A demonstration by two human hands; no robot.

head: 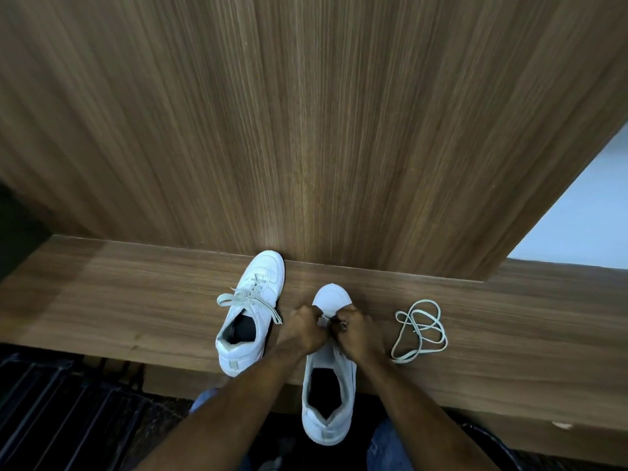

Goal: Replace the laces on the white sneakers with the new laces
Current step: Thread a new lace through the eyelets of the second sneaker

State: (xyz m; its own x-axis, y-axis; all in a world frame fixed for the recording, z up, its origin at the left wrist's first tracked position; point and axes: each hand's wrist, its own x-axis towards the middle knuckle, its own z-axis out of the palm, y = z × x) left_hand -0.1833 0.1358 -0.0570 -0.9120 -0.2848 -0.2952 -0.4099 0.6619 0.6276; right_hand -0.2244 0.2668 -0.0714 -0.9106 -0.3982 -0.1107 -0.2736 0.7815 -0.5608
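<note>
Two white sneakers stand on a wooden ledge [136, 294]. The left sneaker [249, 314] is laced, its lace ends spread out sideways. The right sneaker [328, 379] points away from me, with its heel hanging over the ledge's front edge. My left hand [300, 329] and my right hand [356, 331] are both curled over its eyelet area and pinch a lace there; the lace itself is mostly hidden by my fingers. A loose pale lace [421, 329] lies coiled on the ledge to the right of my right hand.
A tall wooden panel [306, 130] rises right behind the ledge. Below the ledge's front edge are my knees in jeans [387, 447] and a dark ribbed mat [61, 413] at the lower left. A pale wall [584, 215] shows at the right.
</note>
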